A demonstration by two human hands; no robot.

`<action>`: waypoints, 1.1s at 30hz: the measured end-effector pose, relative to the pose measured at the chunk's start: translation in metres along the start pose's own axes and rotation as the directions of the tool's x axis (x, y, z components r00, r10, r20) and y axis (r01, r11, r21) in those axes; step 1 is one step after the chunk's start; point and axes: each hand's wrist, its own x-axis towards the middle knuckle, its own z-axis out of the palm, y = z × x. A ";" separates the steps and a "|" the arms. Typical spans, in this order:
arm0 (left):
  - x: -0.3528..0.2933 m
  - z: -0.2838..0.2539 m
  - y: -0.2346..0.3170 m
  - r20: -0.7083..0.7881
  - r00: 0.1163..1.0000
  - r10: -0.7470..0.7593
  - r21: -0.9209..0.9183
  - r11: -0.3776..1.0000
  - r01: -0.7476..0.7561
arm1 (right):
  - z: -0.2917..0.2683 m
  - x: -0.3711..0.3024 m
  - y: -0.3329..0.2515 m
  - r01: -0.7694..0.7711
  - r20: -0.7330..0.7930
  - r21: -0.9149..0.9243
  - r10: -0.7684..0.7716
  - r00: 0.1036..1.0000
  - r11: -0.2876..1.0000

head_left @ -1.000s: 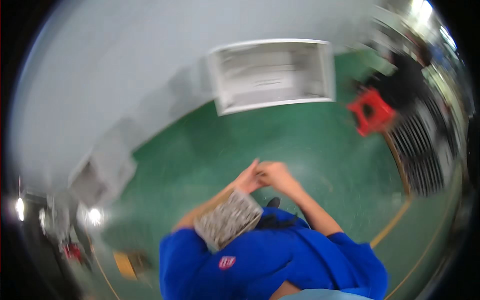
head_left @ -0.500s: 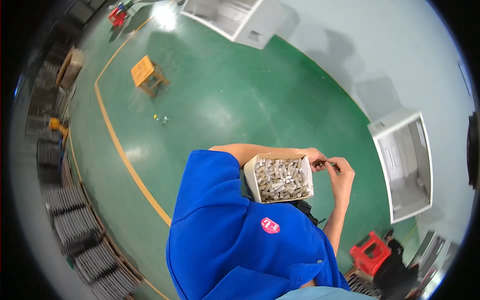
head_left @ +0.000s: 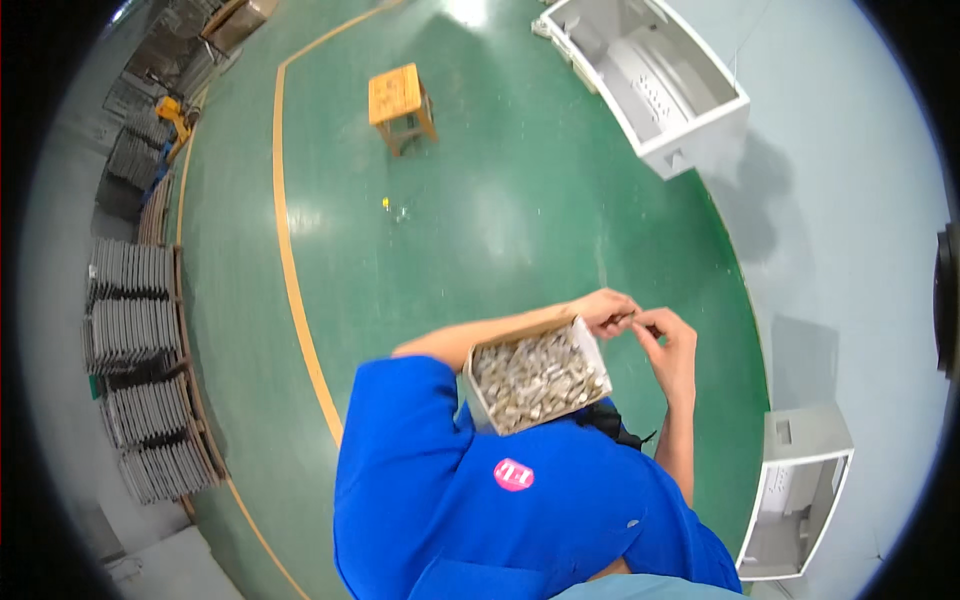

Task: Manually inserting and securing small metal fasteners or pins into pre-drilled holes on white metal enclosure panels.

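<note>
An open cardboard box (head_left: 480, 398) full of small pale grey and tan block-like pieces (head_left: 540, 375) rests against my body, in the crook of my left arm. Just past its far right corner, my left hand (head_left: 606, 312) is closed, its fingers curled. My right hand (head_left: 670, 345) meets it, thumb and fingers pinched at the left fingertips. Something small and dark shows between the hands, too small to name. Under the right edge of the box hangs a black strap-like item (head_left: 615, 428) at my waist.
Grey-white open cabinet shells (head_left: 690, 135) (head_left: 770, 510) stand along the wall on the right. Ahead on the green floor are a wooden stool (head_left: 397, 95) and a small clear item with a yellow part (head_left: 388, 204). Stacked grey panels (head_left: 130, 330) line the left, beyond a yellow line.
My view has turned right, so the stool, cabinets and panels sit elsewhere in the picture. The box looks more tilted. Both hands remain together at their fingertips.
</note>
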 end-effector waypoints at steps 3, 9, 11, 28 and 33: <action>-0.011 -0.009 -0.006 -0.086 0.993 0.084 -0.087 0.992 -0.092 | -0.011 0.003 0.026 0.009 0.048 0.014 -0.010 0.999 1.000; -0.023 -0.032 0.011 -0.336 0.888 0.313 -0.093 0.927 -0.362 | -0.024 0.022 0.093 -0.002 0.156 0.146 -0.021 0.988 0.989; -0.032 -0.037 0.007 -0.351 0.879 0.322 -0.083 0.925 -0.372 | -0.017 0.032 0.097 -0.043 0.242 0.174 0.000 0.970 0.984; -0.098 0.027 0.075 -0.332 0.498 0.801 0.366 0.596 -0.715 | 0.086 0.107 -0.009 -0.726 0.742 0.663 0.035 0.669 -0.182; -0.093 0.052 0.072 -0.127 0.632 0.765 0.602 0.565 -0.564 | 0.068 0.083 -0.023 -0.599 0.657 0.724 0.074 0.750 -0.342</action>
